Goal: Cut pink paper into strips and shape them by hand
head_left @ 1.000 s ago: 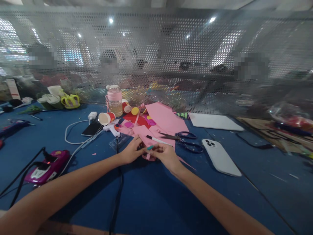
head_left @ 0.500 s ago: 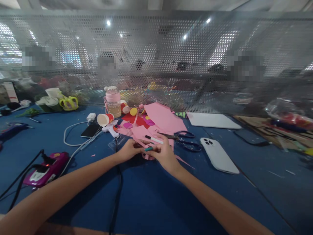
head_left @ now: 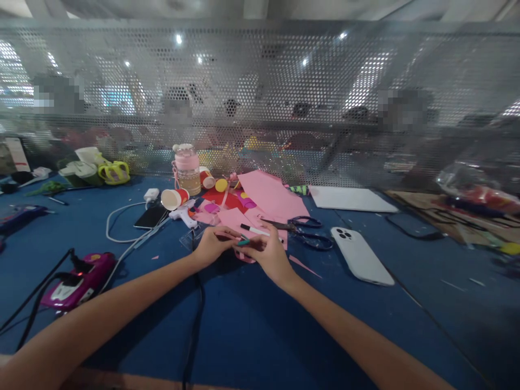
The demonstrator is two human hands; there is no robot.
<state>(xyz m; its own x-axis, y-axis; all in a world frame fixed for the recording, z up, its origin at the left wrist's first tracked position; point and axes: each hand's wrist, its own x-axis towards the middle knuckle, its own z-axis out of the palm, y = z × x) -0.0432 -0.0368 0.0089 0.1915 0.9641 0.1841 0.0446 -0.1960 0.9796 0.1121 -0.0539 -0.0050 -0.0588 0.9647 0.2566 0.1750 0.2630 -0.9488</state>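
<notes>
My left hand [head_left: 212,245] and my right hand [head_left: 268,254] meet over a small pink paper piece [head_left: 245,257] on the blue table. The left fingers pinch a thin pink strip [head_left: 227,234]. In my right hand sits a small teal pen [head_left: 244,242], its tip pointing left toward the left fingertips. A white marker with a black cap [head_left: 254,230] lies just behind my right hand on the pink paper sheets [head_left: 273,201]. Dark scissors [head_left: 301,226] lie to the right of the sheets.
A white phone [head_left: 361,255] lies face down at the right. A glue gun [head_left: 183,216], a dark phone [head_left: 151,216] with white cable, paper cups [head_left: 174,198] and a pink-lidded jar [head_left: 187,169] stand behind. A magenta device [head_left: 79,278] sits left. Perforated metal screen [head_left: 284,97] bounds the back.
Both hands have shifted slightly away from me and closer together over the pink piece. The teal pen stays in my right hand.
</notes>
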